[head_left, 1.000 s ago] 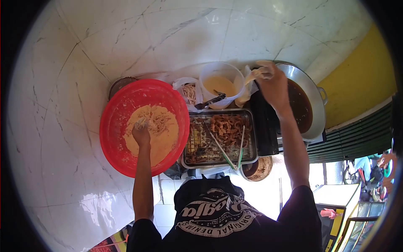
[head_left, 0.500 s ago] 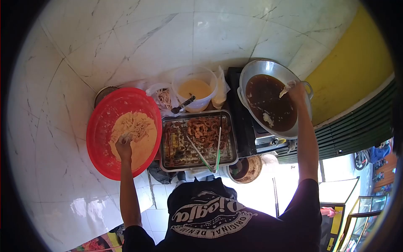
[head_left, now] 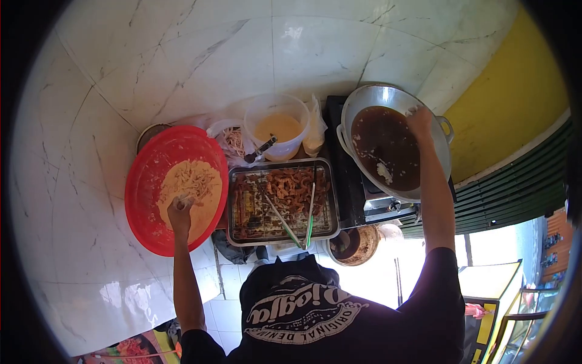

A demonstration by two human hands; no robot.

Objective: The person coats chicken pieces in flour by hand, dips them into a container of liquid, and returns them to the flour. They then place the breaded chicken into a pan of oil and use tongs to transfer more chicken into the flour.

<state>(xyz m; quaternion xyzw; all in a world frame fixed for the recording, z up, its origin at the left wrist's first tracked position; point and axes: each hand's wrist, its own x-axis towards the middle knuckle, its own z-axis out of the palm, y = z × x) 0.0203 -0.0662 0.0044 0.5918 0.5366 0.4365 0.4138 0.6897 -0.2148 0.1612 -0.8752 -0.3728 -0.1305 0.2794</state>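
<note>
My left hand (head_left: 180, 215) is closed over the flour (head_left: 203, 211) in the red basin (head_left: 140, 212), holding a floured piece; several coated strips lie beside it. My right hand (head_left: 419, 121) hangs over the far right part of the wok (head_left: 379, 95), its fingers closed round a pale battered piece. Dark oil (head_left: 382, 136) fills the wok, and a pale clump (head_left: 384, 173) floats near its lower side. Between the two, a metal tray (head_left: 236, 239) holds browned fried strips (head_left: 291, 188) and green-handled tongs (head_left: 308, 227).
Behind the tray stand a clear tub of yellowish liquid (head_left: 277, 127), a bag of pale strips (head_left: 233, 139) and a dark-handled utensil (head_left: 262, 148). The wok sits on a stove (head_left: 377, 209). A round container (head_left: 364, 246) stands below the stove's front.
My right hand has moved slightly left and up over the wok, and the piece in it is less visible. My left hand stays at the flour. The whole view has shifted slightly.
</note>
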